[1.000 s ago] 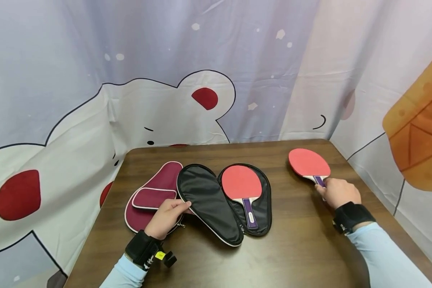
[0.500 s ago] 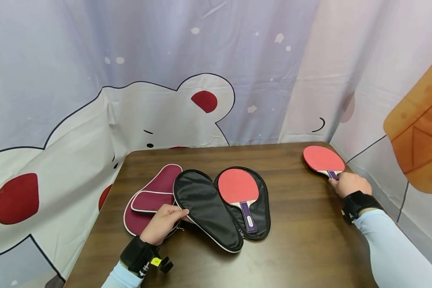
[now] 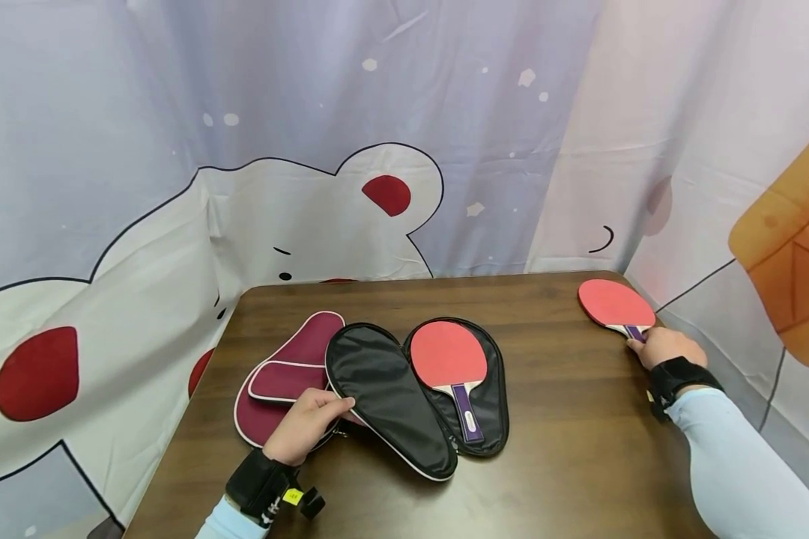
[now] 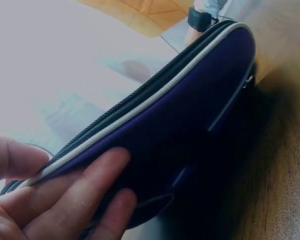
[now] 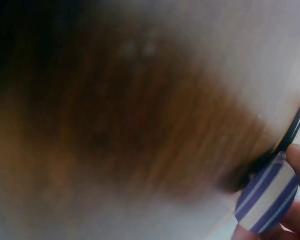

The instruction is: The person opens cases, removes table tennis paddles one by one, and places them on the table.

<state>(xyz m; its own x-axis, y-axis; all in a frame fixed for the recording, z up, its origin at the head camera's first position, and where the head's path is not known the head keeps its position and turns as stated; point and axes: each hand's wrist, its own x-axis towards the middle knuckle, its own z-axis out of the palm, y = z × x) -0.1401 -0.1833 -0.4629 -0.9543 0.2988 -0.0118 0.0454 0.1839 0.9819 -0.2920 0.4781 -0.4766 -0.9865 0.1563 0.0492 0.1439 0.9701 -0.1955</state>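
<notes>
Gripped: right hand (image 3: 667, 348) curls round the purple-striped handle of a red paddle (image 3: 616, 305) at the table's (image 3: 580, 449) far right corner, blade flat on the wood by the curtain (image 3: 701, 150). Right wrist view is badly blurred, but I make out fingers (image 5: 297, 160) closed on the striped handle, so prob. a firm hold.

Left hand (image 3: 306, 425): pinching the near edge of the open black case flap (image 3: 384, 397), thumb over the white piping, fingers underneath; left wrist view confirms fingers (image 4: 85, 192) under the zip edge.

Items, L to R:
- Maroon case (image 3: 283, 374), w/ white-trimmed pocket, lying flat, partly under the black flap.
- Black flap, laid open, touching the maroon case.
- Other half of the black case (image 3: 495, 397), flat, holding a second red paddle (image 3: 452, 355), handle toward me.
- Held paddle, well apart from the cases, near the right edge.

Both arms in light blue sleeves w/ black wrist straps.
</notes>
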